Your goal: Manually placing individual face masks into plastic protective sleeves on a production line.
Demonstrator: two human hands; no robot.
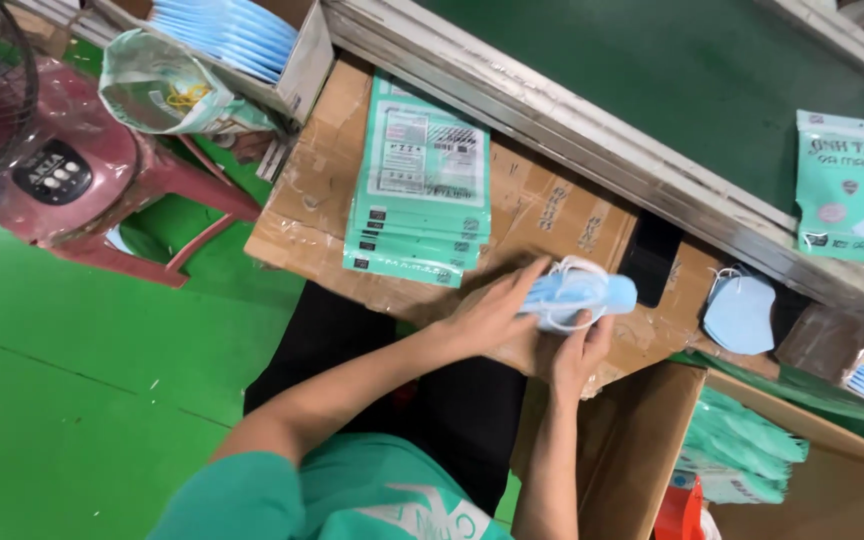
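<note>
Both hands are gripping a small bundle of masks (584, 293), pale blue, soft and folded, with thin white ear loops curling off its edges. The left hand (487, 315) is closing its fingers along the bundle's near side, and the right hand (580, 352) is pinching it from below. The bundle is hovering just over a flattened cardboard sheet (562, 215), brown, creased and taped, serving as the worktop. On the cardboard, left of the bundle, a fanned stack of glossy teal pouches (420, 195) is lying flat. Right of the bundle, a single blue mask (740, 312) is resting near the cardboard's edge. Beyond the cardboard, a dull metal rail (592, 135) is bordering a dark green belt (672, 70). Below it, a cardboard box (642, 440) is partly hiding more teal packets (742, 450), cut off by the frame.
</note>
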